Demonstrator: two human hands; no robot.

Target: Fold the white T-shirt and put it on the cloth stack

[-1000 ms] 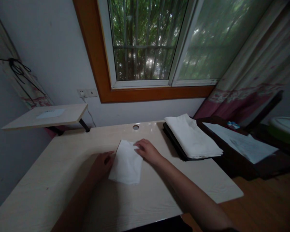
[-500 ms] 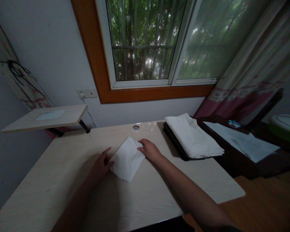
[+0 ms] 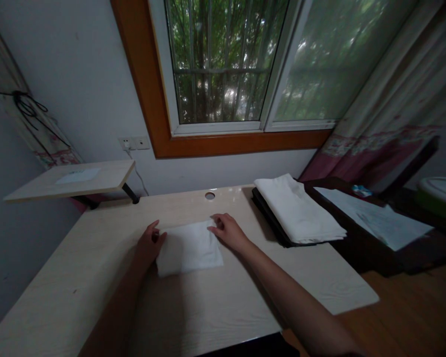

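Note:
A white cloth [image 3: 190, 249], folded to a small rectangle, lies on the light wood-grain desk. At its upper left corner is my left hand [image 3: 147, 246], thumb against the cloth and fingers curled at the edge; the index finger stands a little apart. My right hand [image 3: 228, 232] pinches the upper right corner between thumb and fingers. Several shallow creases run near the right side of the cloth. Part of the left edge is hidden behind my left hand.
Right of my right hand, a folded white cloth stack [image 3: 295, 208] rests on folded black fabric [image 3: 265, 218]. A raised shelf [image 3: 33, 187] stands at the desk's back left. The desk [image 3: 245, 307] has a cable hole [image 3: 209, 196] near the window wall. A dark side table bears a paper sheet [image 3: 375, 218].
The small white cloth has gone from a tilted diamond to a wider rectangle squared to the desk. My left hand moved left and slightly up with its corner; my right hand barely moved.

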